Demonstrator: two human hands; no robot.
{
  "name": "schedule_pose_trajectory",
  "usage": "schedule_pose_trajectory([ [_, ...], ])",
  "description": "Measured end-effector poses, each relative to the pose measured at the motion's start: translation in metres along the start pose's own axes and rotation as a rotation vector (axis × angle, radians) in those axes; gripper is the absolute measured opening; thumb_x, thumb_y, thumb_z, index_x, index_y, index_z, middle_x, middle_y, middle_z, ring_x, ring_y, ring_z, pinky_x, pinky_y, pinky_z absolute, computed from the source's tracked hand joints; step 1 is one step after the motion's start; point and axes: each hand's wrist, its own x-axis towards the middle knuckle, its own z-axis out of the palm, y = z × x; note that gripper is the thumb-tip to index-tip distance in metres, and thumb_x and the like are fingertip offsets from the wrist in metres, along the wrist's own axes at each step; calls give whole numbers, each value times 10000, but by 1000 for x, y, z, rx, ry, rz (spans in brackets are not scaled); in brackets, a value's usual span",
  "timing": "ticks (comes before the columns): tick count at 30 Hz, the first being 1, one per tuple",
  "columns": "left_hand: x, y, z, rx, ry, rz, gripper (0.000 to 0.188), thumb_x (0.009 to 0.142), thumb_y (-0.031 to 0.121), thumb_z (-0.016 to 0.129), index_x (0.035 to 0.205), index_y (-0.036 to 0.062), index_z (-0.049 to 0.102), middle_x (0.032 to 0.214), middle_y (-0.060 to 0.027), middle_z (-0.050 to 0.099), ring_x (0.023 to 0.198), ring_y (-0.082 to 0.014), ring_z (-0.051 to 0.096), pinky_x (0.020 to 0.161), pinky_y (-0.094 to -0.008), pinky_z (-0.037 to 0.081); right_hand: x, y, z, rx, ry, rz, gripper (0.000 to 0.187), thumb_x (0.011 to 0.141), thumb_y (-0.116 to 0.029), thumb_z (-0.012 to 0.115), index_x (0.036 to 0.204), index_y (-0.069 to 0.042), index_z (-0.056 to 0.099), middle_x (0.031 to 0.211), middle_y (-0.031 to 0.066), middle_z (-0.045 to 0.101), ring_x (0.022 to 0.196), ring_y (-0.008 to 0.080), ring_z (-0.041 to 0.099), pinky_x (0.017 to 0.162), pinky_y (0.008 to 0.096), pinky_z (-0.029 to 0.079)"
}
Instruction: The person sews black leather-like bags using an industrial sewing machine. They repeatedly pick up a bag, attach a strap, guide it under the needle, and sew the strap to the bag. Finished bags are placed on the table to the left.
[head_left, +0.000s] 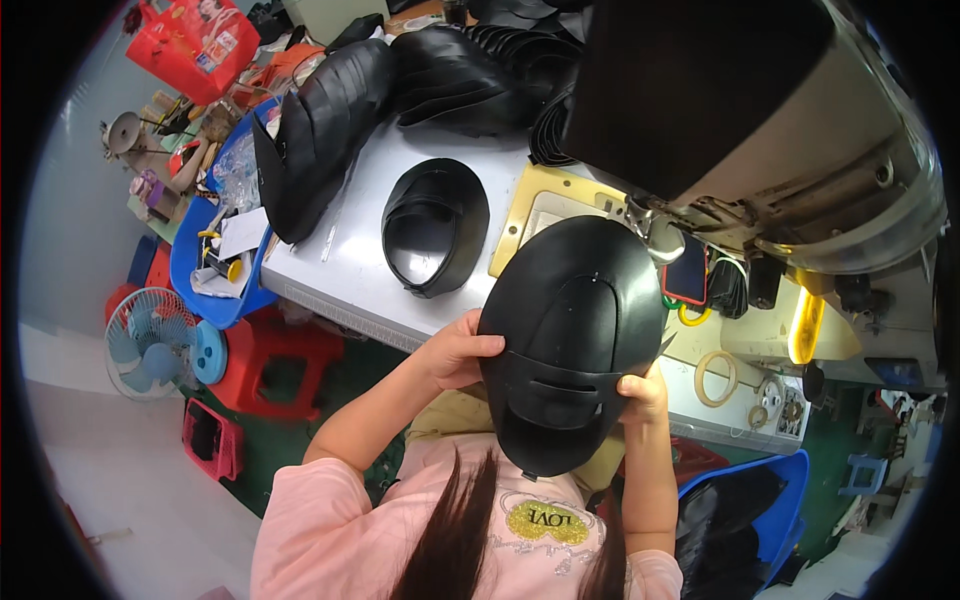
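Both hands are clamped on the oval black piece (575,280), the left hand (458,352) on one edge and the right hand (645,395) on the other, thumbs on top, holding it over the lap and the table's near edge. Above it looms the sewing machine (810,170), then the white table (335,265) with its fanned black stacks (335,120), and a smaller black piece (465,225) sitting apart. From where I stand, this seems a moment of handling or checking, not stitching; the next move probably calls for a level, two-sided grip. The fingers beneath are hidden, the piece covers part of the yellow-edged plate (510,225), I can't make out the needle, and the machine's top is cut off.
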Motion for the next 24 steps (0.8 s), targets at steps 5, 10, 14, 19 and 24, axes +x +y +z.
schedule_pose_trajectory([
  [5, -6, 0, 3, -29, -18, 54, 449, 770, 113, 646, 1159, -38, 482, 1126, -151, 563, 1005, -226, 573, 899, -355, 445, 3, -1, 7, -7, -22, 27, 606, 585, -6, 713, 1139, 42, 473, 1054, 149, 582, 929, 249, 593, 816, 360, 486],
  [10, -7, 0, 0, 33, 124, 79, 482, 777, 107, 639, 1200, -12, 440, 1113, -124, 555, 993, -196, 558, 867, -322, 448, 3, -1, 5, -90, 20, 37, 650, 578, -48, 702, 1171, 28, 445, 1048, 141, 581, 933, 253, 592, 812, 349, 490],
  [14, 1, 0, 0, 1073, 426, 735, 517, 769, 85, 606, 1232, 16, 387, 1204, -125, 437, 996, -201, 459, 900, -309, 355, 7, -8, 21, -165, 173, -47, 656, 577, 15, 715, 1174, 3, 445, 1048, 104, 567, 964, 221, 561, 848, 326, 459],
  [19, -3, 6, 33, 2067, -159, 1033, 452, 679, 134, 631, 1104, 80, 489, 1176, -154, 468, 1098, -319, 466, 955, -479, 335, 15, -14, 34, -253, 149, -20, 613, 607, 30, 711, 1161, 4, 451, 1049, 104, 557, 962, 200, 550, 845, 315, 453],
  [24, 36, 16, 48, 2150, -329, 1216, 222, 722, 77, 581, 941, 43, 571, 1074, -146, 546, 1017, -309, 537, 846, -429, 463, 26, -25, 46, -273, 158, -69, 550, 619, 19, 711, 1116, 6, 477, 1008, 100, 571, 907, 189, 564, 804, 311, 469],
])
